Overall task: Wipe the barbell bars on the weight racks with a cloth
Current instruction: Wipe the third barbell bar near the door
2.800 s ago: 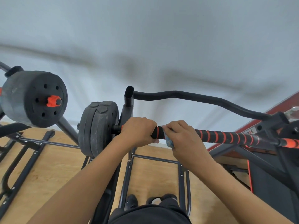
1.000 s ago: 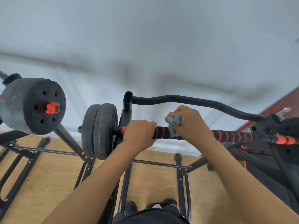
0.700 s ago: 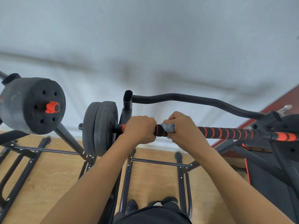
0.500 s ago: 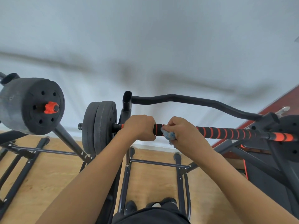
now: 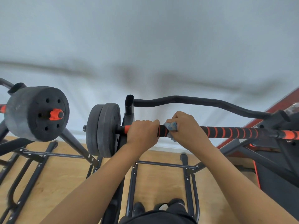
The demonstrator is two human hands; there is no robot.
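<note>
Blue cloth (image 5: 171, 126) wraps the bar (image 5: 226, 132) in the right grip (image 5: 187, 128); left grip (image 5: 142, 133) clenches the bar. Best squeeze firmly, twisting while sliding.

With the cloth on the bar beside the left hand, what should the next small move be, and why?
Probably slide the right hand, with the cloth, rightward along the bar: the left hand grips it near the weight plates, and the long striped stretch lies beyond the cloth.
</note>
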